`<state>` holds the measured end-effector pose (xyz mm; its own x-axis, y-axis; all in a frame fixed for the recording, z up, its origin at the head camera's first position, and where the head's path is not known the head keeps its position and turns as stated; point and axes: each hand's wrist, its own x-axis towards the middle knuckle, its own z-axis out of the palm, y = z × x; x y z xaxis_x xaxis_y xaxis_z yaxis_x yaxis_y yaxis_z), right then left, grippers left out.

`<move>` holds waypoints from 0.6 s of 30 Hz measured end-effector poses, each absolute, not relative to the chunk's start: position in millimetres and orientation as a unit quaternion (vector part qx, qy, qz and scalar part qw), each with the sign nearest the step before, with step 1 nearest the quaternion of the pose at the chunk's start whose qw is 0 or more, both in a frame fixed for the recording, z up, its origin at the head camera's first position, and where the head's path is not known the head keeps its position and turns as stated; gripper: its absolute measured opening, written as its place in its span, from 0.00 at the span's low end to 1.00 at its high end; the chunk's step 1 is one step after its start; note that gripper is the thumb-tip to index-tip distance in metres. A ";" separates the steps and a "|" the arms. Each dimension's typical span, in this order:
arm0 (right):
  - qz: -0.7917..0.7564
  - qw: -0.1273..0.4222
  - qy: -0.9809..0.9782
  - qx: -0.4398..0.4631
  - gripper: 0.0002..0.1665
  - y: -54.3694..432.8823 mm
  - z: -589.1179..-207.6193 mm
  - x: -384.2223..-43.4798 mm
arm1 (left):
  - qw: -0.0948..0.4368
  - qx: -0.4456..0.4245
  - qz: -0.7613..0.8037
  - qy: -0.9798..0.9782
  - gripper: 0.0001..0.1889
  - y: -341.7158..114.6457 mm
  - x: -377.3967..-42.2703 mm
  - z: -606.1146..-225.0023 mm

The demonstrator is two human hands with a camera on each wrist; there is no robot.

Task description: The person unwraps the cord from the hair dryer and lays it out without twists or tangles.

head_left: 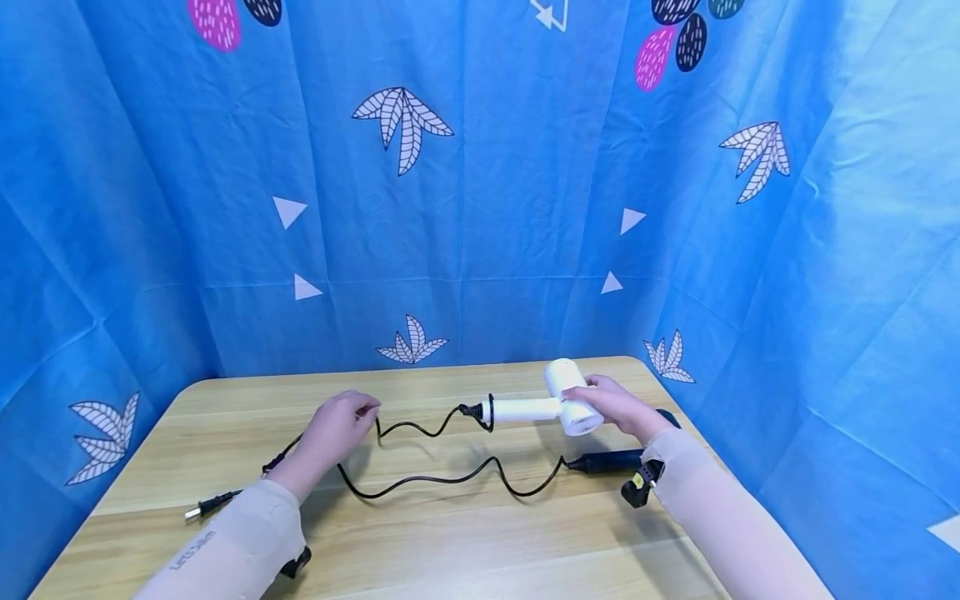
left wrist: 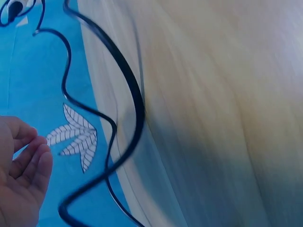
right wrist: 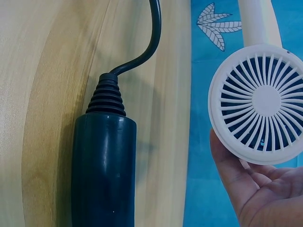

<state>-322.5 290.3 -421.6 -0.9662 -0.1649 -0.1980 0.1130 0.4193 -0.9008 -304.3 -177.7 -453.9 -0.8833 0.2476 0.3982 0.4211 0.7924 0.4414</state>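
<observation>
My right hand (head_left: 618,407) grips the head of a white hair dryer (head_left: 525,409) at the right of the table. Its round vented end (right wrist: 266,100) faces the right wrist camera, and its handle points left. From the handle a black cord (head_left: 427,432) runs left, passing behind my left hand (head_left: 341,427). Loosely curled, that hand's fingers (left wrist: 35,158) bring their tips together beside the cords; nothing shows between them. A dark hair dryer (head_left: 603,462) lies below my right wrist, its head mostly hidden. Its black cord (head_left: 450,480) winds left across the table.
A two-pin plug (head_left: 198,509) lies at the left of the wooden table (head_left: 465,550); which cord it ends cannot be told. Blue patterned curtain (head_left: 480,208) surrounds the back and sides. Each wrist carries a small black camera mount.
</observation>
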 end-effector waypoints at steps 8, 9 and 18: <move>-0.539 0.134 0.831 -0.019 0.41 290.6 -423.7 -324.5 | 0.152 -0.178 -0.263 -0.936 0.10 -160.9 -298.0 -452.7; -0.540 0.133 0.831 -0.018 0.41 290.7 -424.1 -324.9 | 0.151 -0.178 -0.261 -0.937 0.10 -159.2 -297.4 -452.6; -0.541 0.132 0.830 -0.017 0.41 290.3 -425.8 -327.0 | 0.151 -0.185 -0.270 -0.933 0.11 -140.0 -293.1 -452.7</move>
<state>-327.0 290.3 -425.8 -0.9645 -0.1708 -0.2014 0.1152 0.4142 -0.9029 -293.1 -140.0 -452.7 -0.8862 0.2636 0.3810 0.4262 0.7863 0.4473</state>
